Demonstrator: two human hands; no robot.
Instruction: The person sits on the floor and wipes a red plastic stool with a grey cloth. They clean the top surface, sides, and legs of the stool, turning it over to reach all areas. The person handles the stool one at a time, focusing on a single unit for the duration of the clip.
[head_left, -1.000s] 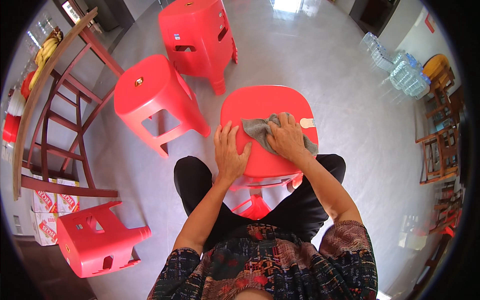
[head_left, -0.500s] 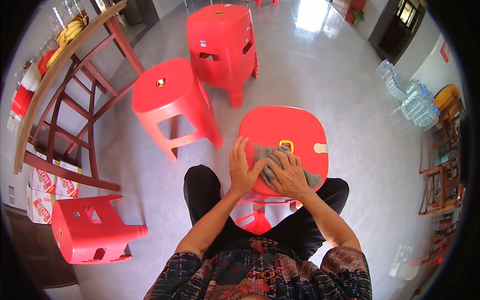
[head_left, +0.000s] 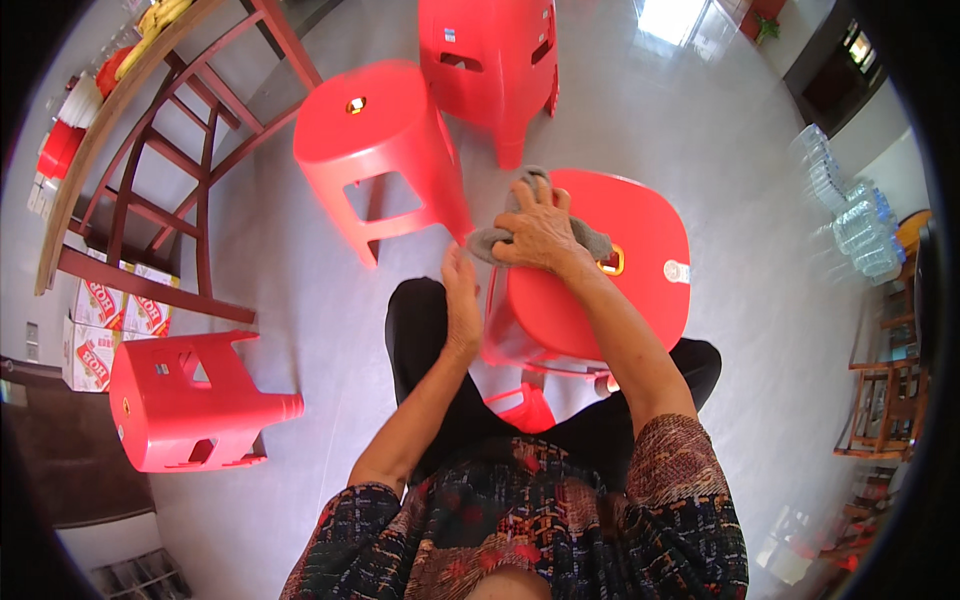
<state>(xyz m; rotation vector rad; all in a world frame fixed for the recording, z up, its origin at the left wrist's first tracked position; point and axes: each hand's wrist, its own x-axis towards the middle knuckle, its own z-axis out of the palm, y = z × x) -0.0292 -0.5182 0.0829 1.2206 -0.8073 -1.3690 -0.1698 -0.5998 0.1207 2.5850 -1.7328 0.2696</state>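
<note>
A red plastic stool (head_left: 625, 215) with a gold-rimmed hole in its seat stands between my knees. My right hand (head_left: 543, 235) presses a grey cloth (head_left: 486, 244) onto the far left corner of the seat, fingers spread over it. Part of the cloth hangs past the seat's edge. My left hand (head_left: 461, 308) is held beside the stool's left side, fingers stretched out, with nothing in it. Whether it touches the stool I cannot tell. A pale tag (head_left: 677, 271) is stuck near the seat's right edge.
Another red stool (head_left: 370, 110) stands ahead on the left, with a taller red stool stack (head_left: 490, 75) behind it. A red stool (head_left: 190, 405) lies on its side at the left, by cardboard boxes (head_left: 95, 350). Bottle packs (head_left: 862, 230) and wooden chairs (head_left: 880, 400) line the right.
My right hand has moved the cloth from the near part of the seat to its far left corner. My left hand has come off the seat to its left side. The view has shifted.
</note>
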